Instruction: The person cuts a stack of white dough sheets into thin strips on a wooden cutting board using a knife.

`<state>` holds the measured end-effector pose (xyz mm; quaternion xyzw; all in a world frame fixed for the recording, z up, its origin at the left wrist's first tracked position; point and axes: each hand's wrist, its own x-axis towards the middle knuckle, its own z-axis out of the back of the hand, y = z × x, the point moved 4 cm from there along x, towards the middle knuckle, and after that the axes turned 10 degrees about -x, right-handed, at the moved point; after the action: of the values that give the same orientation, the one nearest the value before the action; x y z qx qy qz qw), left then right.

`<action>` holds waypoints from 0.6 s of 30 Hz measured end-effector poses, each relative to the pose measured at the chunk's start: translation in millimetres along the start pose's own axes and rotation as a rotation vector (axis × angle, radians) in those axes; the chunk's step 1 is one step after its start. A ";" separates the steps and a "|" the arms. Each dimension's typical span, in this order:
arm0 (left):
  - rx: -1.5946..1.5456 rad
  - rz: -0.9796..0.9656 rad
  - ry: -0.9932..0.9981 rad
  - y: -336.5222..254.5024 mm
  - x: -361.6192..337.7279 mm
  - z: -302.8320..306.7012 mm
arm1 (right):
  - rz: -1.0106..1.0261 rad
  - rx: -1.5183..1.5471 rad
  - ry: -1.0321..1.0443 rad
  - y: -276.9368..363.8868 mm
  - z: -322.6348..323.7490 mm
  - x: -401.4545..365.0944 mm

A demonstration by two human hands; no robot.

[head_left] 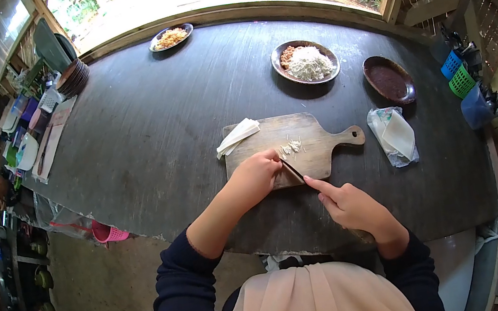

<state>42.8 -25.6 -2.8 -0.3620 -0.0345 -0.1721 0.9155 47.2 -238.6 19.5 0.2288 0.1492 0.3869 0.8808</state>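
My right hand is closed round a knife, its index finger stretched along the back of the dark blade. The blade slants over the wooden cutting board, its tip close to my left fingers. My left hand is closed, fingertips pressed down on the board; whatever is under them is hidden. Beside the blade lie small white shreds. A stack of white strips rests across the board's upper left corner.
Behind the board stands a plate heaped with white shreds and something reddish brown. A brown dish and a plastic packet with white sheets lie right. Another plate of food is far back. Coloured baskets line the right edge.
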 end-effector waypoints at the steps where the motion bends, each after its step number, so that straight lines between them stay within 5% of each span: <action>1: 0.001 0.001 0.000 0.4 -0.3 -0.7 | 0.001 0.001 0.000 0.5 -2.0 -0.8; 18: -0.007 0.014 -0.016 2.4 -0.5 -2.5 | -0.080 0.029 0.130 -1.0 8.3 -4.5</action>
<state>43.0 -25.6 -6.3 -0.3669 -0.0386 -0.1631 0.9150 48.5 -244.9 26.5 0.2098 0.2210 0.3630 0.8806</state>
